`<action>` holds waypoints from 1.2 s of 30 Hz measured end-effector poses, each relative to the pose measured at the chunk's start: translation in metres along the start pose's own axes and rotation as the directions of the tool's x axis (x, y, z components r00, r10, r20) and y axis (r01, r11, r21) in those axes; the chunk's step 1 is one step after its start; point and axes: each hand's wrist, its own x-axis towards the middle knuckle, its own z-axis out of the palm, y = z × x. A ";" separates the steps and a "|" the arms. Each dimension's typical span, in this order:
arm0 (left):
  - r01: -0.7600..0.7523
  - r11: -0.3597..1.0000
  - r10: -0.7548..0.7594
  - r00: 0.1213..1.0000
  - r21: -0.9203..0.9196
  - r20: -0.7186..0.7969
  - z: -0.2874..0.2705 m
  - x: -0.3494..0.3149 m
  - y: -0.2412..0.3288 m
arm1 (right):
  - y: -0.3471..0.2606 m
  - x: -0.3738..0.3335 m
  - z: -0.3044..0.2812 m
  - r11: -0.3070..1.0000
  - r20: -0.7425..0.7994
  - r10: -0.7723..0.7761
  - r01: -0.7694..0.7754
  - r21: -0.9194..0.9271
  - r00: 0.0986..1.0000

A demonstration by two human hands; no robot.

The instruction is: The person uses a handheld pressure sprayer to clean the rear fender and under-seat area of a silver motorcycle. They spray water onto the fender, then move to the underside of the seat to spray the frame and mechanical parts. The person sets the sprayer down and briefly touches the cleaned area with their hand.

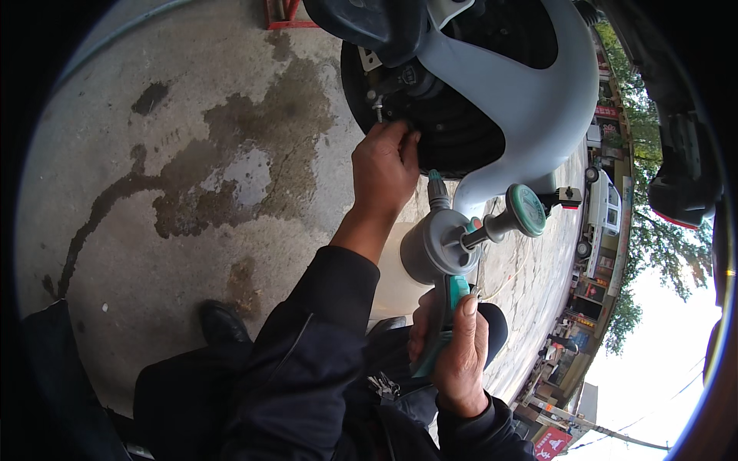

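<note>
My right hand [461, 346] is wrapped round the green and dark handle of a pump sprayer [434, 250]. The sprayer has a grey head, a green-tipped nozzle pointing up toward the vehicle, a plunger with a round green-rimmed knob, and a pale tank partly hidden by my left arm. My left hand [388, 165] is closed, its fingers bent at the lower edge of a black ribbed part [453, 127]. What those fingers hold, if anything, is hidden. A small silver fitting [378, 107] sits just above them. A light grey curved body panel [530, 100] arches around the black part.
Wet patches [261, 146] stain the concrete floor at left. A red metal frame [290, 14] stands at the top. Keys [383, 386] hang by my lap, near my dark shoe [223, 321]. A white van [602, 219], shopfronts and trees lie off to the right.
</note>
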 end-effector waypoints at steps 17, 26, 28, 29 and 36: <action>-0.207 0.972 0.211 0.977 0.112 -0.018 -0.006 0.004 -0.007 | -0.004 0.008 -0.006 1.000 0.015 0.001 -0.001 0.003 1.000; -0.076 0.997 0.078 0.995 0.032 -0.057 -0.002 0.003 -0.008 | -0.007 0.010 -0.006 1.000 0.001 0.003 -0.003 0.012 1.000; -0.040 0.999 0.041 0.998 0.020 -0.052 -0.002 0.003 -0.008 | -0.008 0.010 -0.006 1.000 0.007 0.013 -0.014 0.021 1.000; -0.008 1.000 0.008 0.999 0.018 -0.041 -0.002 0.003 -0.007 | -0.008 0.010 -0.007 1.000 0.012 0.011 -0.011 0.018 1.000; 0.049 0.999 -0.050 0.998 -0.006 -0.032 -0.002 0.003 -0.007 | -0.007 0.009 -0.006 0.997 0.004 0.032 -0.032 0.072 0.999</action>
